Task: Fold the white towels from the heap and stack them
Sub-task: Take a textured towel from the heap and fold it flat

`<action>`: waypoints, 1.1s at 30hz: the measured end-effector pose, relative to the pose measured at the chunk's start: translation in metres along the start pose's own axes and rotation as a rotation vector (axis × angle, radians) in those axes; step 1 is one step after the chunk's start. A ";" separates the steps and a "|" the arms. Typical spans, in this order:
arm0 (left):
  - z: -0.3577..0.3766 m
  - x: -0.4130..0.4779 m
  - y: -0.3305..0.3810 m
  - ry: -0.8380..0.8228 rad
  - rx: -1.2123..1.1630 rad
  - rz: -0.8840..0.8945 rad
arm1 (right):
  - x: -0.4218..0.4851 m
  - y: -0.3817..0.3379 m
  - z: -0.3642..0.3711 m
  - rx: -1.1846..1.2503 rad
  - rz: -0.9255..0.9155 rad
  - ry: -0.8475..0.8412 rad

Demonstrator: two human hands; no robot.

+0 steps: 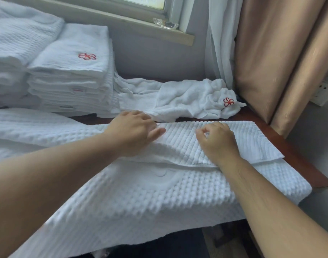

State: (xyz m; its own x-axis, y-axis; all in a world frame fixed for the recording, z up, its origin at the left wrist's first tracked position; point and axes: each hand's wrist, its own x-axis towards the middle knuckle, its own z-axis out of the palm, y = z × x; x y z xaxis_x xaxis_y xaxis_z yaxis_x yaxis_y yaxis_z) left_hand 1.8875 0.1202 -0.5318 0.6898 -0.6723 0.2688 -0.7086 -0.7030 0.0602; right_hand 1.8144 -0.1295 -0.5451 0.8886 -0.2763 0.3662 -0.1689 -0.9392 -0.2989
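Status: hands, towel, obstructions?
Left hand pressing waffle towel flat; right hand pinching its folded layer. Crumpled towel behind, folded stack back left. Nothing blocking.

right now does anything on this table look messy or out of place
The crumpled white terry towel with a red emblem lies unfolded by the beige curtain, behind the white waffle-weave towel being folded. The folded towel stack looks tidy.
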 end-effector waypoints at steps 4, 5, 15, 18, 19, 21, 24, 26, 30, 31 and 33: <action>-0.023 -0.046 -0.060 0.229 -0.048 -0.263 | -0.020 -0.074 0.014 0.227 -0.249 -0.109; -0.030 -0.066 -0.075 0.297 -0.065 -0.339 | -0.026 -0.095 0.019 0.263 -0.311 -0.169; -0.030 -0.217 -0.124 0.424 -0.260 -1.033 | -0.046 -0.203 0.060 0.071 -0.580 -0.385; -0.028 -0.205 -0.140 0.418 -0.292 -0.972 | -0.042 -0.209 0.067 0.081 -0.517 -0.323; -0.028 -0.199 -0.148 0.407 -0.308 -0.971 | -0.040 -0.210 0.068 0.086 -0.518 -0.316; -0.029 -0.190 -0.164 0.424 -0.341 -0.982 | -0.040 -0.212 0.068 0.102 -0.546 -0.309; -0.032 -0.180 -0.182 0.456 -0.367 -1.035 | -0.042 -0.218 0.068 0.115 -0.550 -0.330; -0.036 -0.177 -0.189 0.386 -0.429 -1.062 | -0.039 -0.224 0.066 0.134 -0.481 -0.382; -0.047 -0.185 -0.193 0.491 -0.739 -1.003 | -0.027 -0.236 0.055 0.350 -0.301 -0.568; -0.047 -0.189 -0.195 0.521 -0.797 -0.953 | -0.025 -0.239 0.051 0.390 -0.262 -0.595; -0.043 -0.198 -0.199 0.574 -0.905 -0.853 | -0.020 -0.242 0.046 0.454 -0.205 -0.614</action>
State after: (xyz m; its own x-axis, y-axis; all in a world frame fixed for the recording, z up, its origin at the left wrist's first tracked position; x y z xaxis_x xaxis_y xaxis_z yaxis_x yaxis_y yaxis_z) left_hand 1.8854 0.4029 -0.5553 0.9560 0.2348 0.1759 -0.1003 -0.3019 0.9481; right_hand 1.8572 0.1127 -0.5209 0.9820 0.1790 -0.0595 0.0965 -0.7478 -0.6568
